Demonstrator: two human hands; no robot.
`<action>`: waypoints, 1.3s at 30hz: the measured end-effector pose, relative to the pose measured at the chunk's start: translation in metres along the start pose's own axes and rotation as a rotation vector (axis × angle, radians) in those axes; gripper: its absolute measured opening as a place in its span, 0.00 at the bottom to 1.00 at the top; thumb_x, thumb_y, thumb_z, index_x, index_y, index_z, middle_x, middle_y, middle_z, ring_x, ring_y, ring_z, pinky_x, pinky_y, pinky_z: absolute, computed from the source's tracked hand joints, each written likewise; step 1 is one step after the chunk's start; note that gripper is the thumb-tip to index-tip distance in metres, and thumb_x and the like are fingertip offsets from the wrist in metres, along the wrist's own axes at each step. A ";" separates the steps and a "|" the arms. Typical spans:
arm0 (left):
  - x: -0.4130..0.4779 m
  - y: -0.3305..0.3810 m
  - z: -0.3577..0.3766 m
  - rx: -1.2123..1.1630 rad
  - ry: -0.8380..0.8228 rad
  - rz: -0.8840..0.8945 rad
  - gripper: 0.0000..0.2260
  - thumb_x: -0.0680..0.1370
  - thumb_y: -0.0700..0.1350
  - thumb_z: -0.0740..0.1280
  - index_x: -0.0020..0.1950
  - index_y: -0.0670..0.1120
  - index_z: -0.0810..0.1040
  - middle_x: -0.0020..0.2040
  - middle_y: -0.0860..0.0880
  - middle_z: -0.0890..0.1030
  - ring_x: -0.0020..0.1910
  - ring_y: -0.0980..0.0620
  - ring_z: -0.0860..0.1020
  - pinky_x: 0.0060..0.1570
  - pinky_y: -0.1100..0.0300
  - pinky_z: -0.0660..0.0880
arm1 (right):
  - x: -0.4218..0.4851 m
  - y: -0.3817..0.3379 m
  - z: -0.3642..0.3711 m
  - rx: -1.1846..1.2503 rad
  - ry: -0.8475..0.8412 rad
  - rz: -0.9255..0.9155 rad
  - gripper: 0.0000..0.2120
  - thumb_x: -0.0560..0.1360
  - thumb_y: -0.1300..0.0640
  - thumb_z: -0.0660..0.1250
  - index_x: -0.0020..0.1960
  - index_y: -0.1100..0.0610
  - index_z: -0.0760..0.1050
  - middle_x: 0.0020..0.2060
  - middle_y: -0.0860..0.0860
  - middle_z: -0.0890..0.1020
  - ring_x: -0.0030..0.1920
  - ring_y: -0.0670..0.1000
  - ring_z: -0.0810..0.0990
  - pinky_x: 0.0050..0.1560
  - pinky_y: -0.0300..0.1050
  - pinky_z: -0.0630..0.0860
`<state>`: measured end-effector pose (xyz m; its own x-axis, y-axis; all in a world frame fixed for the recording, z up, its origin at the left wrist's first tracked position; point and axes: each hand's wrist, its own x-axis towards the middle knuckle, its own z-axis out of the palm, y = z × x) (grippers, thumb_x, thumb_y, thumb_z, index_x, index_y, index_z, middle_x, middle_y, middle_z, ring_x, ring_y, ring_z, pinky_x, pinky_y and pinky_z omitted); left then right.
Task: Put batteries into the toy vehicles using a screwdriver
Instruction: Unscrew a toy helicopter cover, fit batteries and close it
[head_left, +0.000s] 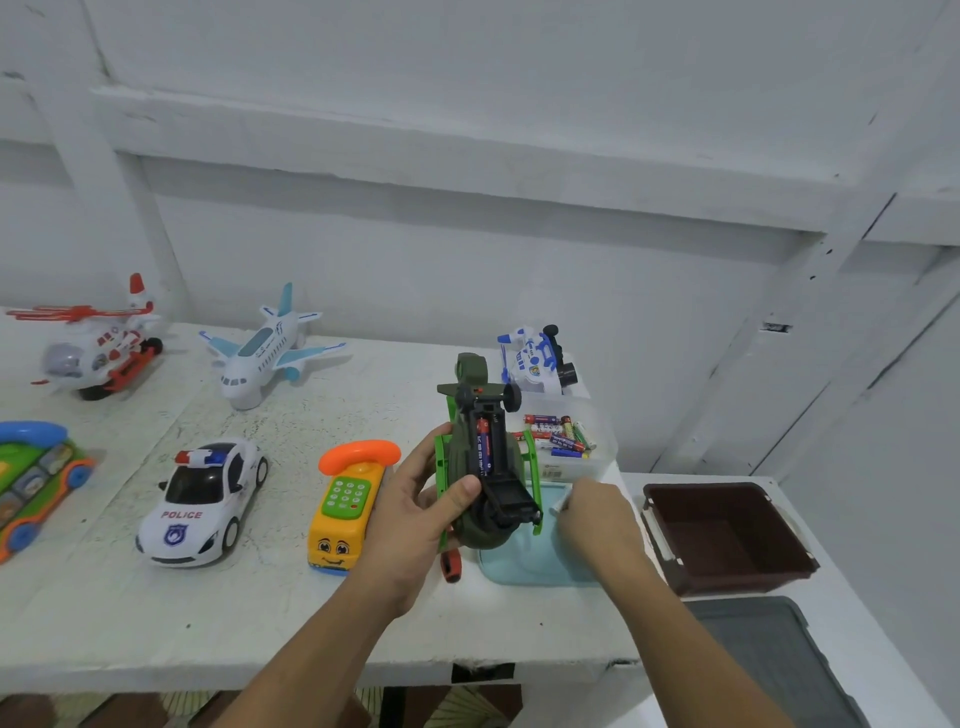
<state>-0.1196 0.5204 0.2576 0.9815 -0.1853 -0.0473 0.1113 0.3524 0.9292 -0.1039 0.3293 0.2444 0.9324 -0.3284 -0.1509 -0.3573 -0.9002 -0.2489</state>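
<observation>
Grips upturned green toy helicopter in left hand over pale-blue tray, battery bay open, cells seated. Curls right hand at tray's far edge, hold unclear. Crowded by clear battery box behind, screwdriver beneath, brown bin right, phone-bus toy left.

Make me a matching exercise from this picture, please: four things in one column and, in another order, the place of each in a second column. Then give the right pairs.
Things
1. olive-green toy helicopter
2. police car
3. loose batteries
4. brown bin

Places
A. in the clear plastic box
B. on the table, left of the yellow telephone toy
C. at the far right, beyond the right hand
D. gripped in the left hand, underside up

Pairs: 1-D, 2-B, 3-A, 4-C
</observation>
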 end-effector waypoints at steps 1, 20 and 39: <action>0.000 -0.001 0.000 0.002 -0.001 -0.004 0.27 0.71 0.41 0.70 0.69 0.53 0.72 0.57 0.55 0.84 0.54 0.49 0.84 0.49 0.41 0.81 | 0.000 0.000 -0.001 0.028 0.005 -0.004 0.08 0.79 0.58 0.62 0.58 0.57 0.74 0.53 0.54 0.81 0.49 0.52 0.78 0.46 0.40 0.71; -0.003 -0.010 0.001 0.004 -0.031 -0.007 0.28 0.70 0.41 0.71 0.69 0.56 0.73 0.55 0.52 0.85 0.56 0.49 0.83 0.47 0.48 0.82 | -0.050 -0.056 -0.072 0.832 0.151 -0.375 0.09 0.70 0.63 0.73 0.43 0.53 0.75 0.35 0.49 0.81 0.32 0.41 0.77 0.35 0.34 0.74; 0.001 -0.014 -0.003 0.049 -0.018 0.041 0.27 0.71 0.42 0.76 0.66 0.61 0.76 0.62 0.50 0.81 0.64 0.43 0.77 0.53 0.40 0.80 | -0.047 -0.065 -0.071 0.489 0.237 -0.405 0.10 0.72 0.58 0.72 0.41 0.53 0.70 0.33 0.50 0.80 0.39 0.51 0.79 0.39 0.40 0.75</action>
<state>-0.1199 0.5183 0.2433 0.9821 -0.1884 -0.0026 0.0628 0.3145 0.9472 -0.1202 0.3833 0.3358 0.9646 -0.0967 0.2453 0.0912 -0.7505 -0.6545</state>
